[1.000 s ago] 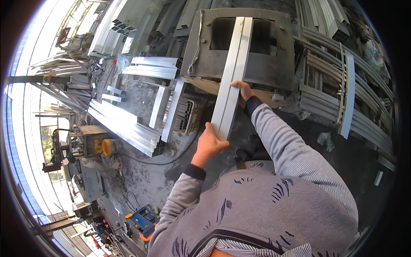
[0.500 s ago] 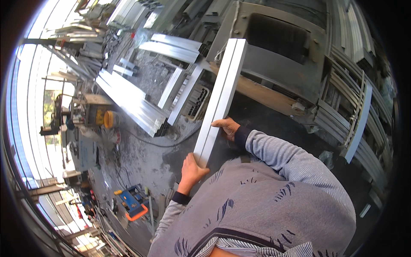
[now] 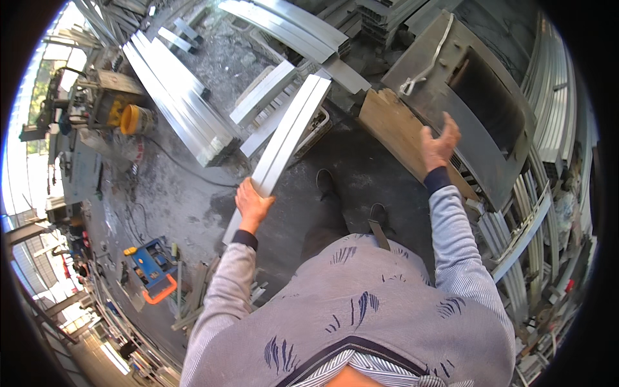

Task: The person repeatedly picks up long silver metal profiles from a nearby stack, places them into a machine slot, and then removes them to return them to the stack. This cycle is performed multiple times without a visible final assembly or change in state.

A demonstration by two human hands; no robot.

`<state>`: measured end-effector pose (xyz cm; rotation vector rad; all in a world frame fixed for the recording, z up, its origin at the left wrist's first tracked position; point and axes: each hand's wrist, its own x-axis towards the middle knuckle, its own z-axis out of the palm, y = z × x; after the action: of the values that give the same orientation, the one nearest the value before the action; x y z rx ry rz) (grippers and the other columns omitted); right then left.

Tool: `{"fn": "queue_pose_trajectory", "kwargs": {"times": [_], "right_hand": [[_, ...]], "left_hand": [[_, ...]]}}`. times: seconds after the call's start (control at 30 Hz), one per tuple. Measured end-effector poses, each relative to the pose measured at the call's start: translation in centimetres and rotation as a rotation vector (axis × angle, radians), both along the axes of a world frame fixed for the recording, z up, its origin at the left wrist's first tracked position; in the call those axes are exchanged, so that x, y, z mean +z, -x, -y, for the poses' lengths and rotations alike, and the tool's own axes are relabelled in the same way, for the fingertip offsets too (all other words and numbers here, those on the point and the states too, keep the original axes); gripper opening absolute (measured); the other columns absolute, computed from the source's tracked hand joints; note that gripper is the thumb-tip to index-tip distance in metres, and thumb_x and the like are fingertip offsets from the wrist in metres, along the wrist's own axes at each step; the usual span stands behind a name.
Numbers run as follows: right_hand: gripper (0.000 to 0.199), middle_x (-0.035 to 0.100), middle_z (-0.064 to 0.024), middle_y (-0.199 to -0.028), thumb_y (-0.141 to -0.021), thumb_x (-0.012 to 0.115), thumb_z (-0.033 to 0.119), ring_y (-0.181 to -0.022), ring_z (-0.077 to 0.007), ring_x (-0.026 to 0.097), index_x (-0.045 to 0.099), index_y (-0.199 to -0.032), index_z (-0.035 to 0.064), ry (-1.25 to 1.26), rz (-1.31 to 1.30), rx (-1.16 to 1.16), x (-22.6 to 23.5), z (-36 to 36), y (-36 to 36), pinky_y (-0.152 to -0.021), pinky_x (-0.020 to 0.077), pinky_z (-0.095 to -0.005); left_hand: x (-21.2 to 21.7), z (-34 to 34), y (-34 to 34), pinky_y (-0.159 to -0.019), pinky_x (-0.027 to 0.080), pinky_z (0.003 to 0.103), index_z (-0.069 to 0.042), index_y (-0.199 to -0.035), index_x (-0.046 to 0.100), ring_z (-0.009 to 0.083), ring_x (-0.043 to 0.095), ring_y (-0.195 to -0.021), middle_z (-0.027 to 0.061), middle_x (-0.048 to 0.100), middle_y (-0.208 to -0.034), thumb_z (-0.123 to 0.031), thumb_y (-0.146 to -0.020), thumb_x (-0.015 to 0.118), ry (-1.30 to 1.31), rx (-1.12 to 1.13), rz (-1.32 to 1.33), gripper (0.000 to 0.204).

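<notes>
My left hand (image 3: pixel 255 202) is wrapped around a long silvery-white metal profile (image 3: pixel 293 132) with a groove down its length, close to its near end. The profile slants away from me to the upper right, its far end above shorter profiles (image 3: pixel 264 93). My right hand (image 3: pixel 440 143) is off the profile, raised with thumb and fingers apart and nothing in it. It is nearest to a wooden board (image 3: pixel 390 122) and a grey metal panel (image 3: pixel 474 129) with a dark opening; whether it touches either, I cannot tell.
A bundle of long shiny profiles (image 3: pixel 177 97) lies on the floor at the left. Beyond it stands a yellow bucket (image 3: pixel 131 120), and a dark cable crosses the floor. A blue tool with an orange handle (image 3: pixel 152 266) lies lower left. More profiles (image 3: pixel 553 97) are stacked at the right.
My right hand has let go of the profile and moved right, its fingers spreading. My left hand has carried the profile leftward. The view has shifted, and my feet now show.
</notes>
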<state>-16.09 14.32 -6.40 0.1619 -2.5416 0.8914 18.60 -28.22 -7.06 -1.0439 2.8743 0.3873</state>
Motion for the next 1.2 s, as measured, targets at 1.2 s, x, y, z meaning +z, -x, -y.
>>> {"fn": "queue_pose_trajectory", "kwargs": {"times": [1.2], "right_hand": [[0.057,0.054,-0.019,-0.136,-0.104,0.043,0.04,-0.132,-0.0352,0.049,0.055,-0.141,-0.0011,-0.635,0.078,-0.138,-2.2,-3.8,3.5,-0.117,0.0343,-0.0506]], "left_hand": [[-35.8,22.0,18.9,-0.121,0.039,0.049,-0.002,-0.147,0.047,0.0423,0.047,-0.139,0.0192,0.054,-0.148,-0.013,-0.065,0.094,-0.181,-0.17,0.008,0.095]]}}
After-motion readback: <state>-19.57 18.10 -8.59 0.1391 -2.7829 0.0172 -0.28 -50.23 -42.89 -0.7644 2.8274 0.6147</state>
